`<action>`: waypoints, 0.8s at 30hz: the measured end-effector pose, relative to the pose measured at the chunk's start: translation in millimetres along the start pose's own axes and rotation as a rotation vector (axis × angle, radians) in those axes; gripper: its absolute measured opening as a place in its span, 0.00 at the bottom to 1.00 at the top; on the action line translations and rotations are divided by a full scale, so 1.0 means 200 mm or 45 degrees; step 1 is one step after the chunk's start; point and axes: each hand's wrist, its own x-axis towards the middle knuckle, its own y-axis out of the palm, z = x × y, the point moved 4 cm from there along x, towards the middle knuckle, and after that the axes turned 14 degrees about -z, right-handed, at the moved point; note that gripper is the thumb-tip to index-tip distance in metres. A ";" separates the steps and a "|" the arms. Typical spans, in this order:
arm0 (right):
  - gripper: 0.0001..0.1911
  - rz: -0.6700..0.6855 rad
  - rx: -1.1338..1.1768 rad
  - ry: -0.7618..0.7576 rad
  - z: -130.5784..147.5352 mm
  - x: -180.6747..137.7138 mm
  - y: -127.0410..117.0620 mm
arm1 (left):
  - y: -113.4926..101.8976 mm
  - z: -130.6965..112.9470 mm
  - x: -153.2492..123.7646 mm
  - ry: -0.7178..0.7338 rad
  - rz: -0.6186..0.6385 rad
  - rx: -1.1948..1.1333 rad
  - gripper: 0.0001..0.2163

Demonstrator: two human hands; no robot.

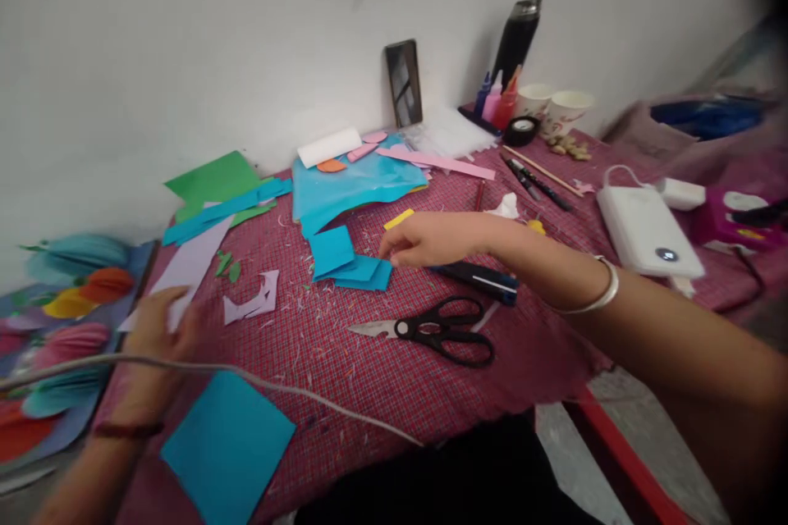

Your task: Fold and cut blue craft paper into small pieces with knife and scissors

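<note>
My right hand [422, 238] reaches across the table with fingers loosely bent and a little apart. Its fingertips are at the right end of a group of small blue paper squares [334, 252]; whether they touch is unclear. Below that hand lie black-handled scissors [424, 328], blades to the left, and a dark stapler-like tool [480, 280] partly under my forearm. My left hand [160, 328], blurred, is over the lower end of a lilac paper strip [200, 262], thumb and fingers apart. A larger blue paper square [231, 443] lies near the front edge.
Lilac scraps [255, 302], green paper [215, 180] and a blue sheet [350, 189] lie around. A pale cable [277, 385] crosses in front. Behind stand a phone [405, 86], glue bottles [492, 98] and paper cups [566, 111]. A white power bank [649, 234] sits right; paper decorations [74, 295] left.
</note>
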 end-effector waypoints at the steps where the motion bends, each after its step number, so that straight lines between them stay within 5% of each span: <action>1: 0.14 0.049 -0.055 -0.055 -0.01 0.01 -0.01 | 0.04 -0.10 0.00 0.021 0.002 -0.054 0.10; 5: 0.14 0.260 -0.275 -0.206 -0.04 0.08 0.02 | 0.27 -0.53 0.06 0.119 0.318 -0.256 0.14; 8: 0.13 0.330 -0.428 -0.268 -0.03 0.11 0.07 | 0.40 -0.68 0.08 0.219 0.579 -0.137 0.27; 15: 0.15 0.292 -0.515 -0.316 0.01 0.09 0.14 | 0.51 -0.59 0.06 0.178 0.676 -0.028 0.26; 19: 0.16 0.302 -0.573 -0.216 0.03 0.11 0.16 | 0.53 -0.49 0.13 -0.182 0.555 -0.376 0.16; 21: 0.16 0.206 -0.572 -0.136 0.04 0.12 0.15 | 0.51 -0.46 0.17 -0.348 0.464 -0.511 0.08; 24: 0.14 -0.162 -0.537 -0.006 0.08 0.13 0.09 | 0.41 -0.47 0.20 -0.408 0.306 -0.670 0.06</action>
